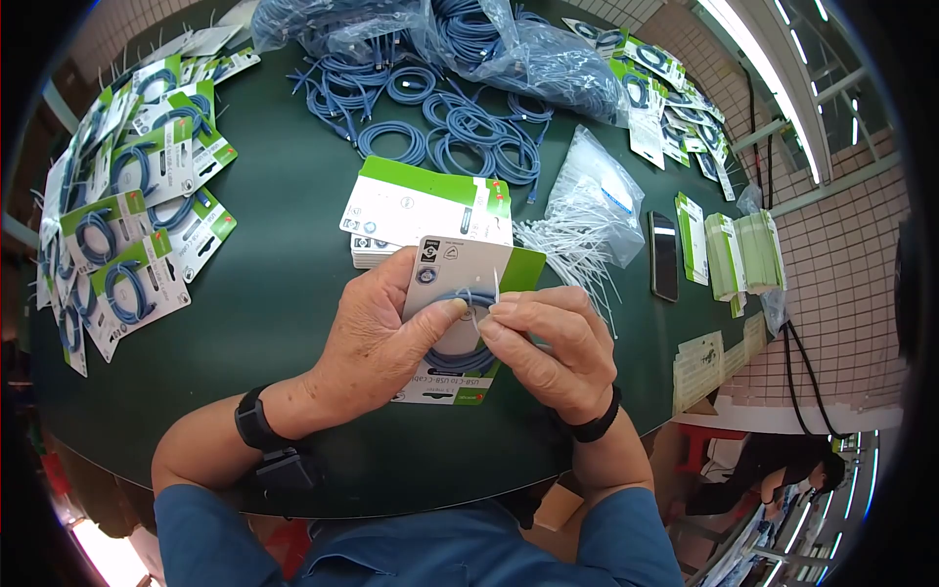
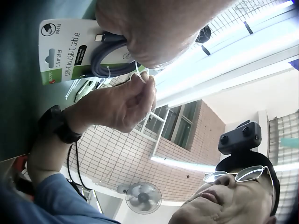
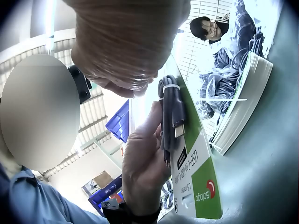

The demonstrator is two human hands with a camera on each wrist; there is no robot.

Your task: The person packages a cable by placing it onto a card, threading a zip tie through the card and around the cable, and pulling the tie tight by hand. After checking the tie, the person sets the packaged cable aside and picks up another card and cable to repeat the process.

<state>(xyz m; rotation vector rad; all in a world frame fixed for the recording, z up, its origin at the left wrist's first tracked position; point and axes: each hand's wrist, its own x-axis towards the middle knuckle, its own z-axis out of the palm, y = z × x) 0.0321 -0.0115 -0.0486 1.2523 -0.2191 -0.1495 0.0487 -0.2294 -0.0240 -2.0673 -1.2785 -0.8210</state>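
My left hand (image 1: 367, 338) grips a green-and-white cardboard card (image 1: 455, 256) upright over the table, its thumb across the front. Against the card lies a coiled blue-grey USB-C cable (image 1: 458, 362), its metal plug (image 3: 179, 131) showing in the right wrist view. A thin white cable tie (image 1: 496, 282) stands up by the coil. My right hand (image 1: 559, 347) pinches that tie between thumb and forefinger, close to the left thumb. In the left wrist view a tie loop (image 2: 109, 71) goes round the coil. Behind the hands lies a stack of similar cards (image 1: 406, 203).
Loose white cable ties (image 1: 572, 256) spill from a clear bag (image 1: 597, 186). Coiled cables (image 1: 455, 127) and plastic bags of cables (image 1: 548, 73) lie at the back. Carded cables pile at the left (image 1: 137, 176) and far right (image 1: 675, 108). A phone (image 1: 663, 256) lies beside card stacks (image 1: 729, 256).
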